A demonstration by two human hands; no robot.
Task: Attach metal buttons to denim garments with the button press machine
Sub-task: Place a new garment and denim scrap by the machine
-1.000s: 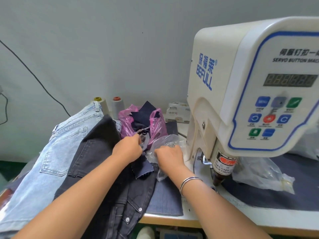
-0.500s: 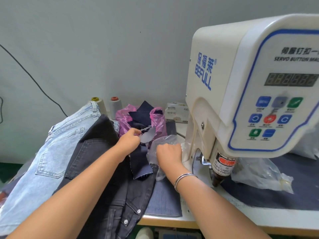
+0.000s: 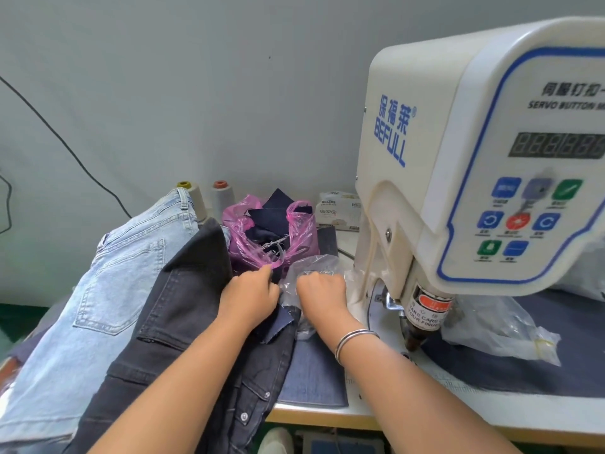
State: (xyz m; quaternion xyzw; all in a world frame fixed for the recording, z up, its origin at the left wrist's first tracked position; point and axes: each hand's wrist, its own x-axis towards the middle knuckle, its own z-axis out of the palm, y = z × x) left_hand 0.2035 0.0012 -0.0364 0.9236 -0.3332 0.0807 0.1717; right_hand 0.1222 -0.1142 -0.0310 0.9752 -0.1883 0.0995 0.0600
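Far left: two thread cones [image 3: 209, 198], black wall cable [image 3: 65, 145]. Centre: pink bag [image 3: 239, 237] of dark scraps; possibly tissue packs [image 3: 337, 213].

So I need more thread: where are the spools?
In the head view, the two thread spools stand at the back left against the wall, behind the light blue jeans.

"BEFULL", "SERVO BUTTON" on press machine [image 3: 425, 103]
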